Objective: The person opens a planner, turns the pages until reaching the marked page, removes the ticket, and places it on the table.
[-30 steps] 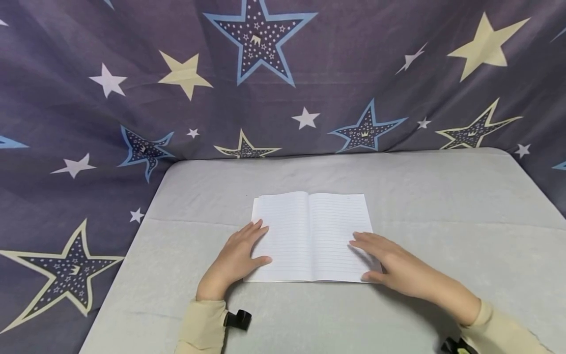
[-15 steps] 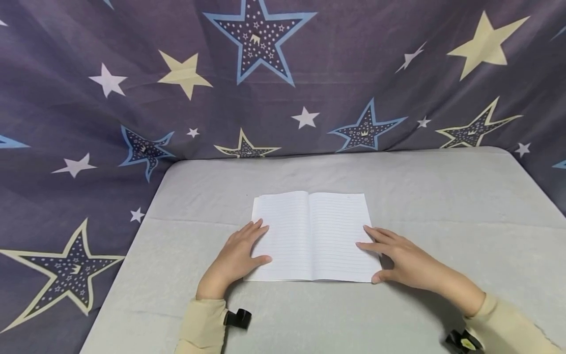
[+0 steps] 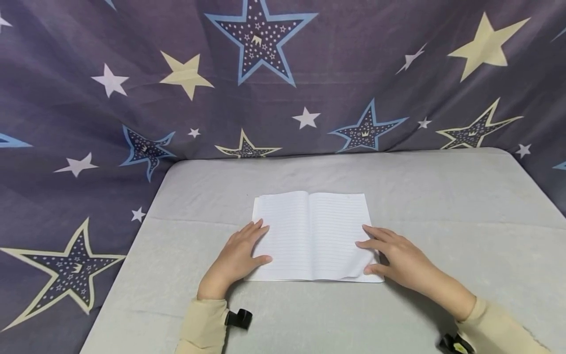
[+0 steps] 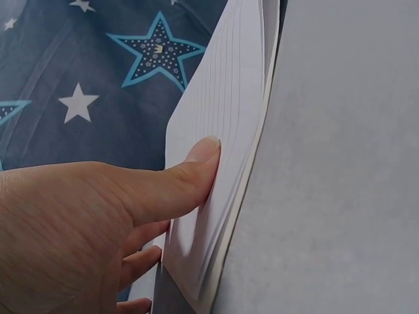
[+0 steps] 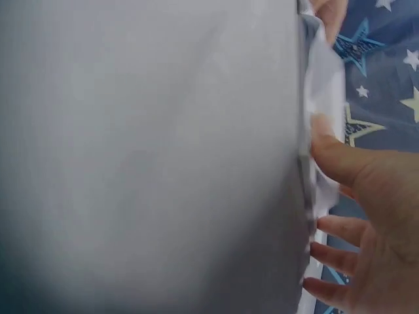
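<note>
1. Plainly, the white ruled-paper notebook (image 3: 289, 236) lies open and flat on the grey cloth-covered bench (image 3: 442, 191), in front of the person and between the two hands. The spread looks longer from side to side than front to back, and its centre fold (image 3: 311, 236) runs away from the person.
2. At the near right corner, a loose white ruled sheet (image 3: 357, 265) is bent up off the page beneath. The right hand (image 3: 404, 258) is much the nearer, just beside that corner; from it, the fold and the rest of the notebook lie to the left.
3. The right hand's fingers are part bent and spread, forefinger tip over the page, thumb against the corner. Blur in the right wrist view hides whether it pinches the sheet; I cannot tell.
4. Across the fold, the left hand (image 3: 239, 253) rests on the outer edge of the left page, fingers spread and fairly straight, thumb laid on the paper, gripping nothing.
</note>
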A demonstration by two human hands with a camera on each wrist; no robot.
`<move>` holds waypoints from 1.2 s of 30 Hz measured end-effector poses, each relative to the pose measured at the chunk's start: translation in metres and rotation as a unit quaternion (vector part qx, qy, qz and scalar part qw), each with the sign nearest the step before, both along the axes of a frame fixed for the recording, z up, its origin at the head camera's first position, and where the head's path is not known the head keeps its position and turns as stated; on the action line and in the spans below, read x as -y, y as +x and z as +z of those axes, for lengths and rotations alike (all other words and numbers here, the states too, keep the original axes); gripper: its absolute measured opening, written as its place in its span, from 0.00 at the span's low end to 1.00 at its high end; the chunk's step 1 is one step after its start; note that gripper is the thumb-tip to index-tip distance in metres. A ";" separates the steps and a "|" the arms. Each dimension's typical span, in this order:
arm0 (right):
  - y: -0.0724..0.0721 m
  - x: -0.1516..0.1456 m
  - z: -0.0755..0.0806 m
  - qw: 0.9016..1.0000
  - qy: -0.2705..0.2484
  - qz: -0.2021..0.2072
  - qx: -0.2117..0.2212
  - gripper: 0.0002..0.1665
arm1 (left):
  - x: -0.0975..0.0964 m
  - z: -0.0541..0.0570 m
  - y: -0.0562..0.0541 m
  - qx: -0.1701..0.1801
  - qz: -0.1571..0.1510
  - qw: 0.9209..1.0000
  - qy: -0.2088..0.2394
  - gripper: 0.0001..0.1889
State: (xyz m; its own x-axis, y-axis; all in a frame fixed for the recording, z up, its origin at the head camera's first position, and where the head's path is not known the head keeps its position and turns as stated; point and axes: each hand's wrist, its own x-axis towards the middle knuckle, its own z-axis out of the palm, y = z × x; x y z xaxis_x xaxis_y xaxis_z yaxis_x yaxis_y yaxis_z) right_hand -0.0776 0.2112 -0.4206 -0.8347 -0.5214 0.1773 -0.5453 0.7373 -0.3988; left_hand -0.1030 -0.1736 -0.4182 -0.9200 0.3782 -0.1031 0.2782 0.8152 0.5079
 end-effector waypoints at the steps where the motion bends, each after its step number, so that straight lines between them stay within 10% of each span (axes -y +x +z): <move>1: 0.000 0.001 -0.001 1.000 0.003 -0.006 -0.004 0.33 | 0.000 0.000 0.000 0.000 0.000 1.000 0.001 0.38; 15: 0.005 0.036 0.014 0.986 -0.113 -0.103 0.066 0.61 | -0.001 -0.001 -0.002 0.007 -0.003 1.000 -0.004 0.38; 36: 0.034 0.127 0.005 0.988 0.059 0.135 0.053 0.42 | 0.029 0.004 -0.004 -0.007 0.058 0.998 -0.021 0.34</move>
State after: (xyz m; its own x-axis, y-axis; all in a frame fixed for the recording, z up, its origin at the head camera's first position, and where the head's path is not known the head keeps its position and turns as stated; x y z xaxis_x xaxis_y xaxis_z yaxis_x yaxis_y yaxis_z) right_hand -0.0437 0.0840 -0.4153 -0.6737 -0.7387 0.0217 -0.6879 0.6162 -0.3835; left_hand -0.1071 -0.2026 -0.4139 -0.9587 0.2652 -0.1032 0.1880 0.8624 0.4701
